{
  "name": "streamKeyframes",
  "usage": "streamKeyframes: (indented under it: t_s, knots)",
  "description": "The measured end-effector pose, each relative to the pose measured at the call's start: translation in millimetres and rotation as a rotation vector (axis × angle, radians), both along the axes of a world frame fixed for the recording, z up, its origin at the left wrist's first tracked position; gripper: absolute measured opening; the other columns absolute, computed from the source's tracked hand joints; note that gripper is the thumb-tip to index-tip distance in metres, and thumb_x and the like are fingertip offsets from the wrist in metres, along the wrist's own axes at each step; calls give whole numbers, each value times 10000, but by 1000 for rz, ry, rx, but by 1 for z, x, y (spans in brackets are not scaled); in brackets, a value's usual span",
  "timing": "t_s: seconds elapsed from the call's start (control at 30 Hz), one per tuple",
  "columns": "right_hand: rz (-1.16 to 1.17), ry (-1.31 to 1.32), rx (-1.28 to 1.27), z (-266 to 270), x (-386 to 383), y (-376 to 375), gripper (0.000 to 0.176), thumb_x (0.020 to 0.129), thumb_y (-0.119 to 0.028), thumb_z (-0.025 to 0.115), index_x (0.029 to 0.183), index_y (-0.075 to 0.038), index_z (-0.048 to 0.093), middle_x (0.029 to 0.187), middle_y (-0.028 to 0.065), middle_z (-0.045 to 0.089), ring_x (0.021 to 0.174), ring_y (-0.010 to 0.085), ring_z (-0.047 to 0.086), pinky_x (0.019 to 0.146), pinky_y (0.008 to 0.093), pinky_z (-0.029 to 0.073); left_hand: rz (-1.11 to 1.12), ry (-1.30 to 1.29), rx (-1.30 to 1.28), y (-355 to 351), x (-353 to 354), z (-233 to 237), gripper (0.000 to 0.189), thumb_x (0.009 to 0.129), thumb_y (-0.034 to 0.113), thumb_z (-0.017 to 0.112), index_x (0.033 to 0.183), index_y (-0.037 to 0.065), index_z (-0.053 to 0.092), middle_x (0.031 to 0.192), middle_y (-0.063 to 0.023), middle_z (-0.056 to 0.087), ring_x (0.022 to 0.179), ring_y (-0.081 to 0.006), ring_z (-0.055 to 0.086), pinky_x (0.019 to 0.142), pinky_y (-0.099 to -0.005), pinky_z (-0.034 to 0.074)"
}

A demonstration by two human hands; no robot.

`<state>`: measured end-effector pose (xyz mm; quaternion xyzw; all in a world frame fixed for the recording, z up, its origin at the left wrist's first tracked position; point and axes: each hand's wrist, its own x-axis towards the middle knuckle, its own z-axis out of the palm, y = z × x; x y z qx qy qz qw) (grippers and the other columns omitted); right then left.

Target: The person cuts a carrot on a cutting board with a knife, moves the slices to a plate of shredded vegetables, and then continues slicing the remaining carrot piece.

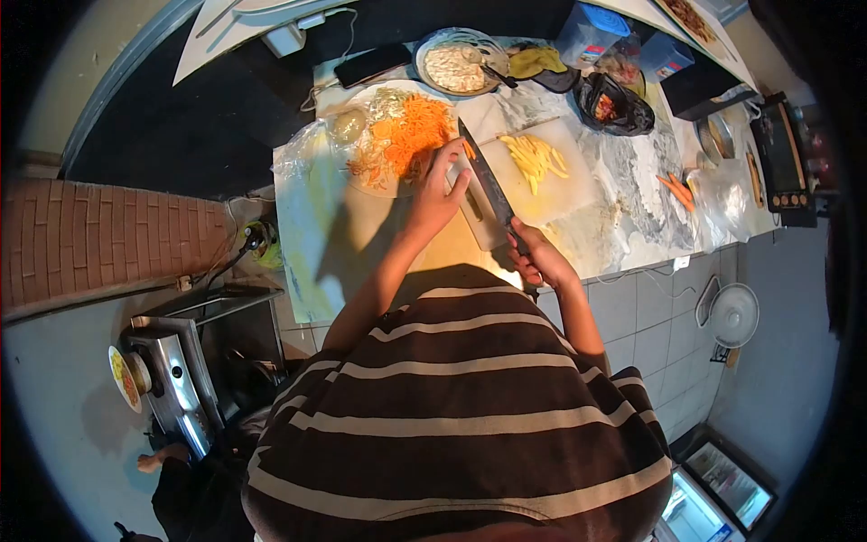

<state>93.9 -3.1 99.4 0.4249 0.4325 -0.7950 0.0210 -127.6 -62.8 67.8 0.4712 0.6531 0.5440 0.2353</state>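
Note:
My right hand (544, 259) is wrapped round the handle of a large dark-bladed knife (486, 173), its tip pointing away from me. The blade lies over a narrow pale cutting board (485, 230). My left hand (435, 197) is by the far part of the blade, with thumb and fingers apart. Small orange carrot pieces (469, 149) are at its fingertips; whether they are touched is hard to tell. Left of that hand, a large plate holds shredded carrot (420, 122) and paler shreds. To the right, yellow strips (535, 161) lie on a white board (564, 194).
A bowl of pale food (456, 68) with a spoon stands at the back, beside a dark phone (372, 65). A black plastic bag (614, 104) sits at the back right. Whole carrots (675, 191) lie farther right. Another person's hand (163, 458) shows near the stove at lower left.

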Motion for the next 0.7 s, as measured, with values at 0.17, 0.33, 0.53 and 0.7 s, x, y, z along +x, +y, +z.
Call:
streamKeyframes:
  t_s: [0.17, 0.33, 0.53, 0.7]
  knots:
    - [78, 60, 47, 6, -40, 11, 404, 1042, -467, 376, 841, -118, 414, 548, -20, 357, 357, 57, 244, 305, 228, 180, 50, 455, 76, -7, -36, 12, 445, 907, 220, 648, 1327, 101, 560, 1288, -139, 541, 1163, -346, 529, 994, -415, 426]
    - [96, 65, 18, 0, -58, 15, 413, 1038, -483, 382, 863, -114, 438, 548, -23, 364, 357, 56, 253, 306, 229, 186, 152, 573, 10, -14, -62, 1, 486, 909, 272, 651, 1320, 32, 550, 1331, -136, 519, 1198, -344, 512, 1018, -418, 410]
    - [0, -144, 319, 9, -42, 4, 432, 1017, -521, 418, 860, -120, 459, 549, -35, 369, 356, 66, 282, 299, 234, 199, 184, 387, 52, -24, -62, -13, 454, 926, 210, 623, 1318, 6, 519, 1307, -161, 523, 1196, -364, 510, 1003, -428, 419]
    - [-28, -238, 471, -24, 5, -4, 426, 1021, -510, 420, 896, -110, 499, 541, -39, 378, 357, 71, 306, 308, 258, 222, 27, 288, 3, -39, -21, -26, 387, 916, 135, 617, 1273, 13, 532, 1257, -167, 528, 1183, -360, 513, 1002, -426, 417]
